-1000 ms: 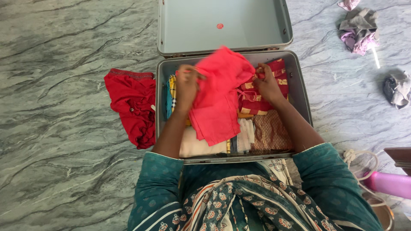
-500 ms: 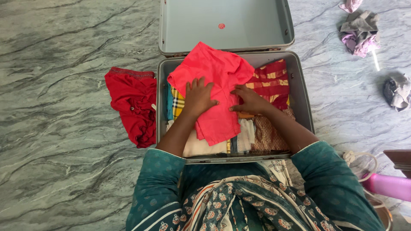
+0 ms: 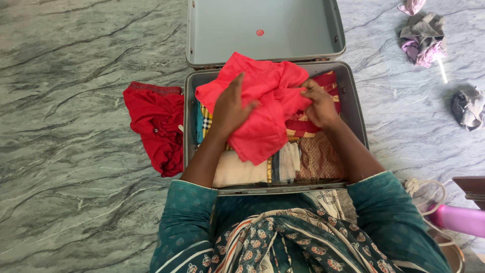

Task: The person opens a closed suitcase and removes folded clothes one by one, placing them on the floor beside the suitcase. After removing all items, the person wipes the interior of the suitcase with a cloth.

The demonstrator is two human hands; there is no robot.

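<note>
The step in hand looks like laying and smoothing a coral-pink garment point(image 3: 262, 108) on top of the folded clothes in an open grey suitcase point(image 3: 189, 121) that sits on a marbled grey floor point(image 3: 76, 151). The garment lies across the upper middle of the case, over a red striped cloth point(image 3: 323, 86) at the far right corner, a yellow checked piece point(image 3: 206, 119) by the left wall, and cream point(image 3: 237, 172) and brown patterned point(image 3: 318, 159) folds along the near edge.

The left hand point(image 3: 230, 108) rests flat on the garment, fingers spread and open, pressing rather than gripping. The right hand point(image 3: 318, 103) is curled closed, pinching the garment's right edge where the fabric bunches.

As a judgement, the next move calls for flattening that bunched edge so the piece sits level inside the walls.

The raised lid point(image 3: 262, 25) is plain pale grey inside, with 1 small round red sticker point(image 3: 259, 32) near its centre; whatever it bears is too small to tell. A red garment point(image 3: 154, 124) lies on the floor touching the case's left wall. 2 crumpled cloths point(image 3: 423, 38) point(image 3: 469, 107) lie well apart toward the floor's right edge, and a pink bottle-like thing point(image 3: 462, 220) sits by the person's right sleeve point(image 3: 399, 222).
</note>
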